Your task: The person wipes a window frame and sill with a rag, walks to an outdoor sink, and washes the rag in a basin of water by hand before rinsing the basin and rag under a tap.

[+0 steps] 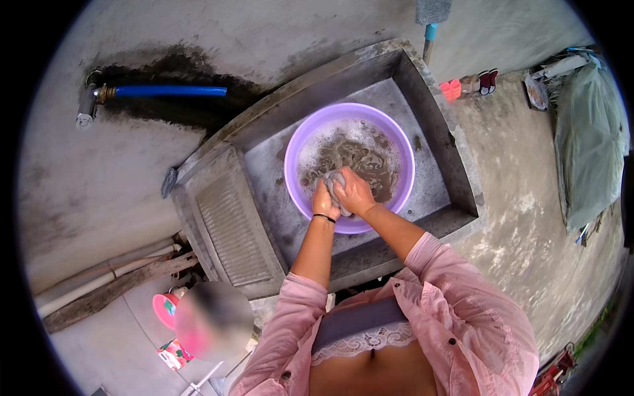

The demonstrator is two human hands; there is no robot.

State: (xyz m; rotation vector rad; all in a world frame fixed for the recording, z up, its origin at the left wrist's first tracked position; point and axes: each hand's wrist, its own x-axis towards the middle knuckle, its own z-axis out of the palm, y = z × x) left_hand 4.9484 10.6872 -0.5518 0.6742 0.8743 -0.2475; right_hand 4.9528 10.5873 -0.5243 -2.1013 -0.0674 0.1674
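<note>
Both of my hands grip a wet, bunched grey cloth [335, 187] over the near left part of a purple plastic basin [407, 148]. My left hand [324, 202], with a dark band at the wrist, holds the cloth from the left. From the right, my right hand [355, 190] presses its fingers around the same bundle. Murky brown water [356, 153] with white suds fills part of the basin. The basin stands inside a concrete wash sink [430, 173]. The cloth's lower end hangs between my wrists.
A ribbed concrete washboard [235, 232] adjoins the sink's left side. From the wall tap [88, 101] a blue hose [171, 90] sticks out. A mop [430, 32] leans behind; shoes [450, 89] lie right. A blurred person [214, 321] is at lower left, near a pink basin [163, 307].
</note>
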